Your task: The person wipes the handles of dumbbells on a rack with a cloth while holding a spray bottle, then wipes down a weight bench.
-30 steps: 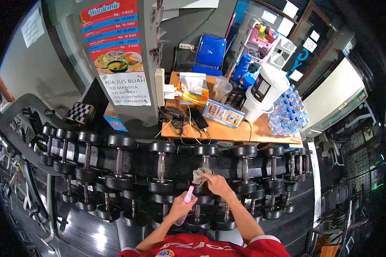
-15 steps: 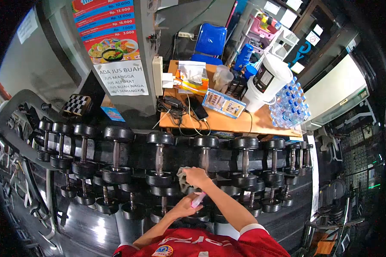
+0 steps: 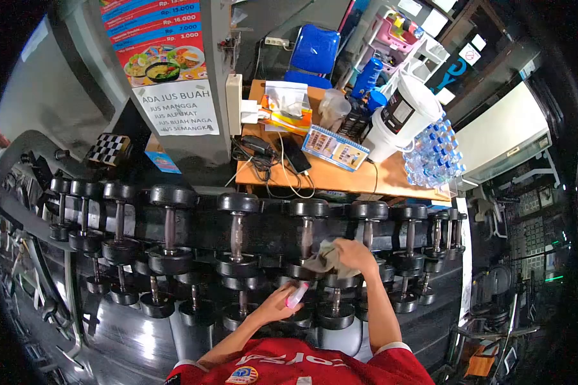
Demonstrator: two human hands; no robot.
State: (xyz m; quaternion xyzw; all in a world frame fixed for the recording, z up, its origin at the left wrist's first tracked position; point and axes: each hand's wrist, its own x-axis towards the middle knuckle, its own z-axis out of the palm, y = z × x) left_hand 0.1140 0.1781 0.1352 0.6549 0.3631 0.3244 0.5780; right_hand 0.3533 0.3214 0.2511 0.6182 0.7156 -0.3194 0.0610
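Note:
My right hand (image 3: 357, 256) grips a crumpled grey-green cloth (image 3: 328, 258). The cloth lies against the lower head of a black dumbbell (image 3: 307, 234) on the rack's upper tier. My left hand (image 3: 276, 305) is closed around a small pink-and-white bottle (image 3: 297, 294), held lower and to the left of the cloth. Part of the bottle is hidden by the fingers, so its nozzle or cap cannot be made out. Just below the cloth, another dumbbell (image 3: 336, 301) shows on the lower tier.
More black dumbbells (image 3: 237, 231) stand in two rows across the rack. Behind it, a wooden desk (image 3: 347, 183) carries a desk calendar (image 3: 334, 149), a phone (image 3: 295, 154), cables, white buckets (image 3: 408, 106) and a pack of water bottles (image 3: 433, 157). A blue chair (image 3: 315, 50) stands beyond.
My right hand has moved right with the cloth, away from my left hand, and the cloth is more spread out. My left hand stays nearly in place with the bottle. The view has shifted slightly.

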